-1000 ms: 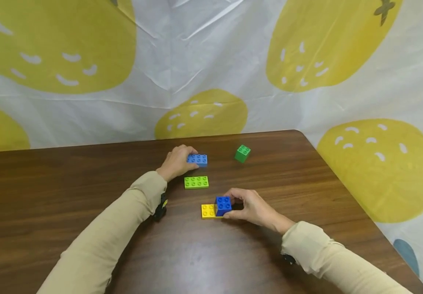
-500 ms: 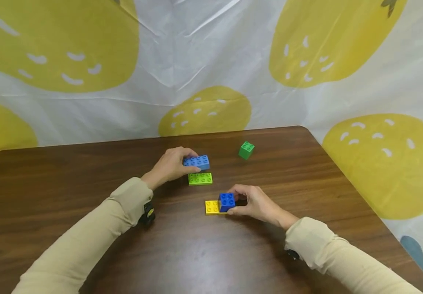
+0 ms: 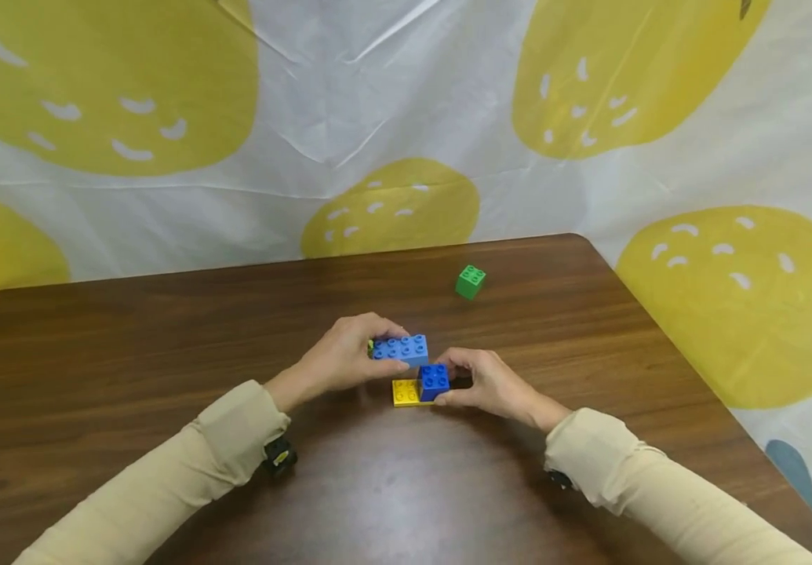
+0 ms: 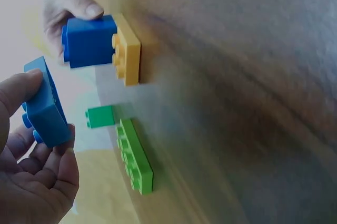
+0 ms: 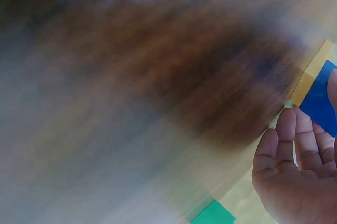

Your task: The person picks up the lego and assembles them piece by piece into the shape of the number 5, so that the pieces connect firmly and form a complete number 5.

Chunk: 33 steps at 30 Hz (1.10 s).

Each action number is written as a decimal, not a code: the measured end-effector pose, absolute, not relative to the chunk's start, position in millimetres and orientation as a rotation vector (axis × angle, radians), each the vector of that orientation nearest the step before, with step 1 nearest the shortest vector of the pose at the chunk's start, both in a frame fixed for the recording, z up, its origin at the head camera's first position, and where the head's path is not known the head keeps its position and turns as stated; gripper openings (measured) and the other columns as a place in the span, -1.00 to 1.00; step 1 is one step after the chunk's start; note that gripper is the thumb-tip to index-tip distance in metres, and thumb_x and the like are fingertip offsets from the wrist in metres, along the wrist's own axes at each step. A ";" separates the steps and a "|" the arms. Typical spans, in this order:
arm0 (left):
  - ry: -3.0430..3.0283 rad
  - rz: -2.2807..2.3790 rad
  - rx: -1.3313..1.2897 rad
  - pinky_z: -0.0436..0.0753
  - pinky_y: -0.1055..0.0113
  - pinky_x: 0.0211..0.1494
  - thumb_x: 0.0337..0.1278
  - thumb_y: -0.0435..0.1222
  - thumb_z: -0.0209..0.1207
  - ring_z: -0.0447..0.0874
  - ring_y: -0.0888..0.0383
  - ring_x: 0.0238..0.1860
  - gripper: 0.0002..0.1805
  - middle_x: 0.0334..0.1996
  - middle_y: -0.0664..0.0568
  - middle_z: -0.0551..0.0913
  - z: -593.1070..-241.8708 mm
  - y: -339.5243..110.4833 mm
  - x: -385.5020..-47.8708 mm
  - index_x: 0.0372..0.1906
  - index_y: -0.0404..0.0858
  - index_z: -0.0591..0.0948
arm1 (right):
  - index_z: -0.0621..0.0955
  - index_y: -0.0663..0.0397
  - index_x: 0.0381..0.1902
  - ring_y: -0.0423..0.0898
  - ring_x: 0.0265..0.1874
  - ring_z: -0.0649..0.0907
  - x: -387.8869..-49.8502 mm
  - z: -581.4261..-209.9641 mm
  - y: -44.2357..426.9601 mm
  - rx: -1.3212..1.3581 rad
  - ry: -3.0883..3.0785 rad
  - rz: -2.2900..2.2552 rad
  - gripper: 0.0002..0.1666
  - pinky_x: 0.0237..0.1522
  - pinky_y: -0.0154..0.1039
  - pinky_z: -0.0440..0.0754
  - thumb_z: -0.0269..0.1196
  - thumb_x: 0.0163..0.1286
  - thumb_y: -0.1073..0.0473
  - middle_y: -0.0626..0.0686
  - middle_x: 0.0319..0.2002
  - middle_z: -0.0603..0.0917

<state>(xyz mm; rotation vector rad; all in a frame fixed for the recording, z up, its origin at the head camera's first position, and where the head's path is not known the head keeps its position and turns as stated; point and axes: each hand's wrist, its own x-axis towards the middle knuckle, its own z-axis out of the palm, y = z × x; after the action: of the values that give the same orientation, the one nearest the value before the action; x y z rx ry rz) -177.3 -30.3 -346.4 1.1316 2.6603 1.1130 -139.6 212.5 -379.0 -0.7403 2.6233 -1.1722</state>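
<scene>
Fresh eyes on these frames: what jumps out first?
Probably the big yellow shapes on the white cloth behind the brown table. Next, mid-table, the left hand holding a light blue brick beside the right hand, which grips a dark blue brick on a yellow brick. Then the small green brick, alone near the far edge.

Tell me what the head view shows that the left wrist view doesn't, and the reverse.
Only the head view: the cream sleeves, the dark devices at the wrists, and the rounded far corners of the table.
Only the left wrist view: a full row of studs on the lime plate, just a sliver of which shows in the head view, and the inner side of the fingers of the left hand.
Both: the left hand holding the light blue brick, the right hand gripping the dark blue block on the yellow plate, and the green block.
</scene>
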 end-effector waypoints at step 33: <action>2.674 0.920 1.245 0.42 0.48 -0.35 -0.08 -0.16 0.38 0.41 0.26 -0.40 -0.63 -0.40 0.09 0.56 -344.9 -10.3 -155.8 -0.12 -0.23 0.68 | 0.58 0.12 -0.22 -0.18 -0.27 0.63 -135.5 -379.9 204.7 -0.743 2.601 -1.205 -0.66 -0.17 -0.28 0.61 0.44 0.04 0.24 -0.02 -0.27 0.68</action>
<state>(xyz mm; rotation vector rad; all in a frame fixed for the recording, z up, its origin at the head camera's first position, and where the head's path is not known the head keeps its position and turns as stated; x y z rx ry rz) -155.8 -10.3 -344.9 1.2449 2.6741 0.9199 -135.5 204.7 -379.9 -0.7434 2.6014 -1.2049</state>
